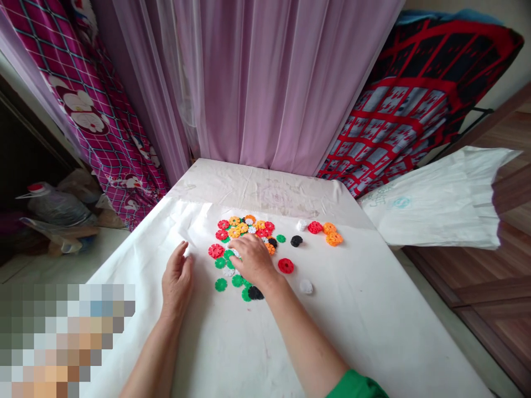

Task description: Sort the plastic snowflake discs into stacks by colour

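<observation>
A loose pile of notched plastic snowflake discs in red, orange, green, white and black lies on the white-covered table (pixel 232 354). My right hand (pixel 254 258) is over the middle of the pile, palm down, with fingers spread and bent; it hides some discs. Just left of the pile rests my left hand (pixel 177 279) on its edge, thumb apart from the fingers, holding nothing. Near the right hand are a red disc (pixel 216 251), a green disc (pixel 221 284) and a black disc (pixel 256 293). To its right sits a thicker red piece (pixel 286 266).
Further right lie a black piece (pixel 296 241), white pieces, a red piece (pixel 315 227) and orange pieces (pixel 334 239). A white bag (pixel 440 199) is by the table's right edge. Purple curtains (pixel 265 83) hang behind. A plastic bottle (pixel 58 204) stands at left. Pixelation covers the lower left corner.
</observation>
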{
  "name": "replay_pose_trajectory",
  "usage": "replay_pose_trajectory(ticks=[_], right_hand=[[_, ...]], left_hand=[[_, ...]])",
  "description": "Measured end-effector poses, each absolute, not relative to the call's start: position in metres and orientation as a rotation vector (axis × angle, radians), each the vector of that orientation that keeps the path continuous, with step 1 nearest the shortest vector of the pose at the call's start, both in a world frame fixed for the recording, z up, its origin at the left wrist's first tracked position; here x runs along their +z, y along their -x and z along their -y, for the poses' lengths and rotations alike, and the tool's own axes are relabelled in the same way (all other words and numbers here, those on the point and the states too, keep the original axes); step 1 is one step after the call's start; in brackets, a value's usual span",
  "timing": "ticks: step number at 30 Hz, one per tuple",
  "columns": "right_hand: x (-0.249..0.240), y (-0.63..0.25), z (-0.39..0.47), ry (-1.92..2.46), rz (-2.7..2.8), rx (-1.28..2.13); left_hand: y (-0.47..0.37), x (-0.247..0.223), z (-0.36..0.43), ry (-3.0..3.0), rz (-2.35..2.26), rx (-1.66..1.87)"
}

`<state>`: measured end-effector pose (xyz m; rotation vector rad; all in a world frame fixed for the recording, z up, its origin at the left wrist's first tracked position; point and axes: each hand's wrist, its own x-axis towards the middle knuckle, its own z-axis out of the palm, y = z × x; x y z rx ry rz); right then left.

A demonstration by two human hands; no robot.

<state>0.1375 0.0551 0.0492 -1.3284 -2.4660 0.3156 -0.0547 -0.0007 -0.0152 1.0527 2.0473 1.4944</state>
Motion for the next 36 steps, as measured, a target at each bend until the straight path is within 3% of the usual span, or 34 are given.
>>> replay_pose_trajectory(ticks=[6,14,22,29,36], right_hand=[[0.045,-0.084,-0.064,1.46,2.585,0.249],[0.037,-0.078,-0.067,1.559,2.55,0.286],[0.041,-0.16,-0.058,1.664,2.152,0.326],[0.041,-0.267,-0.032,2.027,1.839,0.294],[0.032,-0.266,-0.021,1.969,1.958,0.324]], left_hand=[[0.057,-0.019,0.0,-1.052,-1.977,1.542],[0.056,-0.018,0.0,-1.063,-1.977,1.518],[0.054,-0.013,0.001,-1.066,-2.023,1.466],[0.054,-0.01,0.002,-1.065,-2.052,1.427],[0.054,-0.008,0.001,-1.054,-2.085,1.39]])
